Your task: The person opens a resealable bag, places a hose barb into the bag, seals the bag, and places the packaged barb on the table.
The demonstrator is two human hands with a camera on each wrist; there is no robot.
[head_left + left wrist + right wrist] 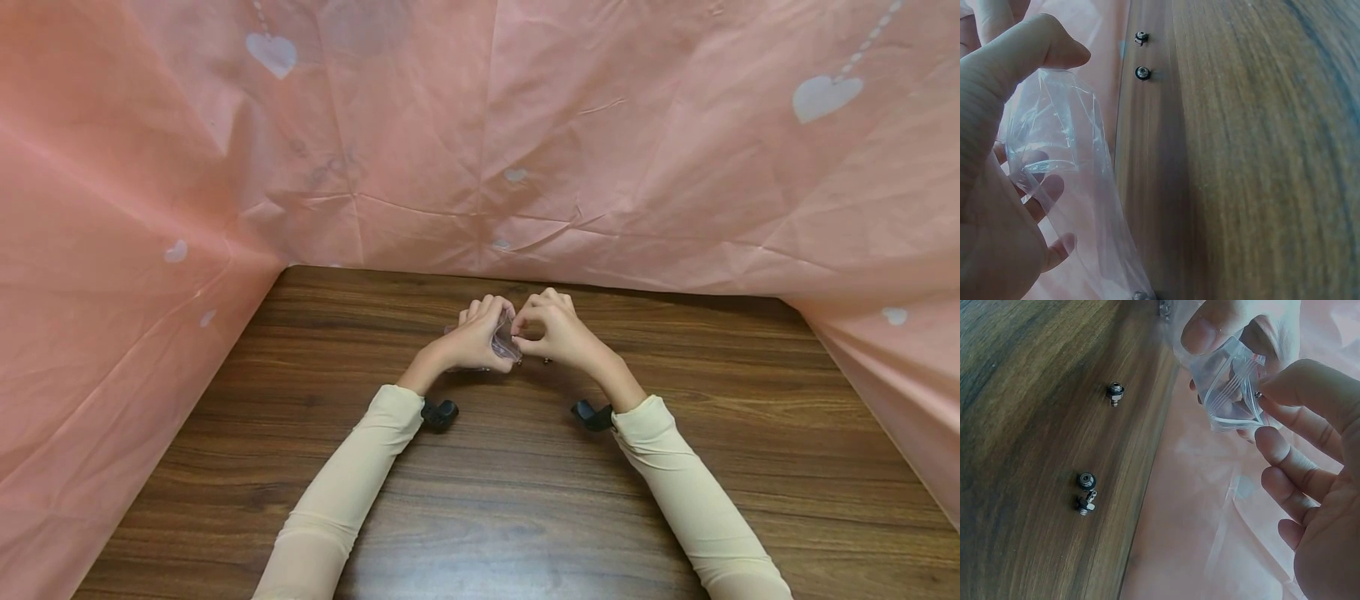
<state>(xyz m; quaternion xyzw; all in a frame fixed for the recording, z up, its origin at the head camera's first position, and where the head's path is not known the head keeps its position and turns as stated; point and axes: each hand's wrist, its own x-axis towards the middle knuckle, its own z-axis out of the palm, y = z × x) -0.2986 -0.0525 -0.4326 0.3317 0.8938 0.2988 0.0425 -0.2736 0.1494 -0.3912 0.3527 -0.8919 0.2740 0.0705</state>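
My left hand [477,333] grips a clear zip-lock bag [1229,394], its mouth spread and facing my right hand. At that mouth, the thumb and index finger of my right hand [552,327] pinch a tiny metal fitting [1258,394], mostly hidden by the fingers. Through the plastic in the left wrist view, another small metal piece [1140,295] shows at the bag's low end. On the table near the hands lie three small fittings with black rings: one upright fitting [1115,394], a second fitting [1086,481] seen end-on, and a third fitting [1085,504] close beside it.
The brown wood-grain table [495,483] runs back to a pink sheet [420,150] with white hearts, which hangs behind and along both sides. A black wrist camera [440,414] sits at the left cuff and another black camera [592,414] at the right cuff.
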